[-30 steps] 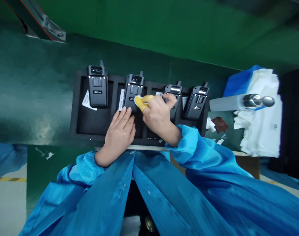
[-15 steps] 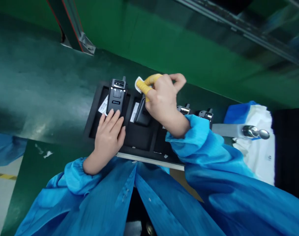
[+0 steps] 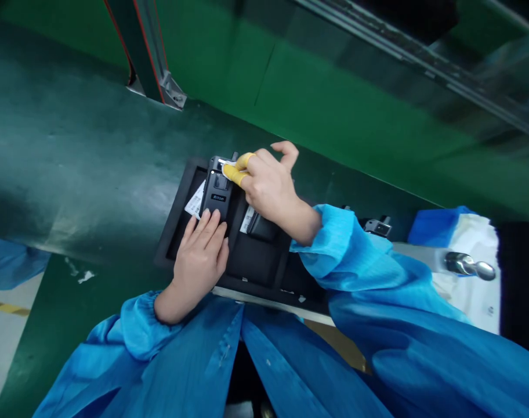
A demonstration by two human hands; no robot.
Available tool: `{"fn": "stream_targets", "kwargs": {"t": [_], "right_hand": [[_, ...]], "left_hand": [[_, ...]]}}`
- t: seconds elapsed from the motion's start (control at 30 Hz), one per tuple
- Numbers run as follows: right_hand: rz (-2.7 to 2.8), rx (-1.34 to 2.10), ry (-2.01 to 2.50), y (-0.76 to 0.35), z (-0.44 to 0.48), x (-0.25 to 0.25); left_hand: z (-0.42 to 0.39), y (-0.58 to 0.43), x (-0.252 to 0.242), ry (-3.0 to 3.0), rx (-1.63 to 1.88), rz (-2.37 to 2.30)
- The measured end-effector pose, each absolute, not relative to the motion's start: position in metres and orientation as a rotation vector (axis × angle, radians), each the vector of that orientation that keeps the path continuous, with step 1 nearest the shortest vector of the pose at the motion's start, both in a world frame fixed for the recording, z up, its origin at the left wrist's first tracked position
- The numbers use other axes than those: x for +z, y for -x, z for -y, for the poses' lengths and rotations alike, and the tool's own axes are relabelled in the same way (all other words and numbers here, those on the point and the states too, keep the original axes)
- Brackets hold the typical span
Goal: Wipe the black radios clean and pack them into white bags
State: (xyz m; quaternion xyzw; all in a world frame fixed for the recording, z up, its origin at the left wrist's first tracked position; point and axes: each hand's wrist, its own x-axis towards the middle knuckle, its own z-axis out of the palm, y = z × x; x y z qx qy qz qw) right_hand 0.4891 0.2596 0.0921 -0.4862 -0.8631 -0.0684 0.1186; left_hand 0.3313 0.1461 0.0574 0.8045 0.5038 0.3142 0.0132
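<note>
My left hand (image 3: 198, 261) lies with outstretched fingers on the lower part of a black walkie-talkie (image 3: 218, 207) marked "Riton", which rests in the leftmost compartment of a black foam tray (image 3: 165, 248). Yellow finger cots cover the thumb and a finger of my right hand (image 3: 268, 183). Between them is a small white wipe (image 3: 225, 167), pressed against the top end of that radio, beside its stubby antenna. A white label (image 3: 195, 200) shows at the radio's left. Partly under my right hand, a second walkie-talkie (image 3: 263, 227) sits in the neighbouring compartment.
Another walkie-talkie (image 3: 377, 226) shows beyond my right sleeve. To the right stand a bottle with a metal pump top (image 3: 468, 266), white cloths (image 3: 475, 305) and a blue package (image 3: 434, 227). A metal post (image 3: 154, 58) rises from the green table's back.
My right hand has moved left with the wipe, from above the second walkie-talkie to the top of the first. My left hand stays on the first one. The view has shifted slightly.
</note>
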Motion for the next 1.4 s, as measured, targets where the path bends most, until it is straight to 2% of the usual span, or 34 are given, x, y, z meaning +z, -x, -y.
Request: {"fn": "stream_targets", "kwargs": {"t": [0.23,0.43,0.73,0.97,1.2,1.4], "right_hand": [[2.356,-0.297,1.5,-0.497,-0.264,0.09],[2.432,-0.276,1.461,-0.468,-0.265,0.093],[2.227,-0.37,1.544,-0.501,-0.243,0.079],[2.51,-0.277,1.269,-0.463,-0.216,0.078],[2.475,-0.326,1.381,-0.476,-0.209,0.072],[2.518,-0.218,1.34,-0.459,-0.211,0.074]], "left_hand": [[-0.147,-0.332,0.059,-2.553,1.0,-1.583],[-0.147,-0.331,0.059,-2.542,0.961,-1.582],[-0.146,-0.332,0.055,-2.468,1.041,-1.561],[-0.145,-0.329,0.053,-2.455,1.094,-1.547],[-0.146,-0.331,0.052,-2.452,1.048,-1.589],[-0.146,-0.331,0.051,-2.429,1.072,-1.587]]}}
